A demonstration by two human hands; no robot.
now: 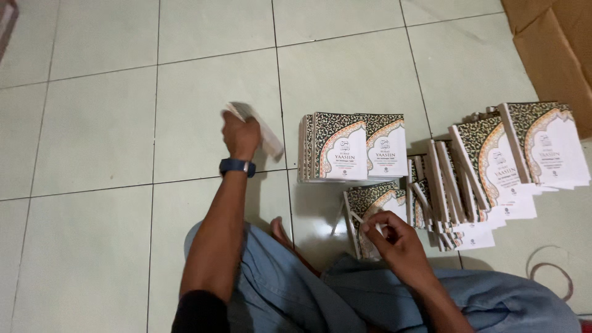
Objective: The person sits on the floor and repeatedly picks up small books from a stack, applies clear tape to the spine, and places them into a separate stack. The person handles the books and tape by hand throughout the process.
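Left hand (240,134) — raised over the pale tiled floor (98,123) at about ten o'clock from the seated person's knees, fingers curled tight around a thin white booklet with a patterned edge (262,132); the booklet is blurred and juts out at a slant toward one o'clock. A dark blue wristwatch (237,166) sits on that wrist.

Right hand (394,237) — low, at about one o'clock from the lap, fingers partly bent, thumb and forefinger pinching the top corner of a small softcover book with a dark ornate border, gold arch and white panel (370,206), which leans on the floor just in front of the knees.

Same-cover books nearby — a neat upright stack of two piles (351,147) at twelve o'clock, just beyond the pinched book; a long slumped row (487,166) running toward two o'clock, covers overlapping and tilted.

Brown cardboard sheet (555,43) at the far two o'clock corner. Faded blue trousers (290,290) cover the folded legs.
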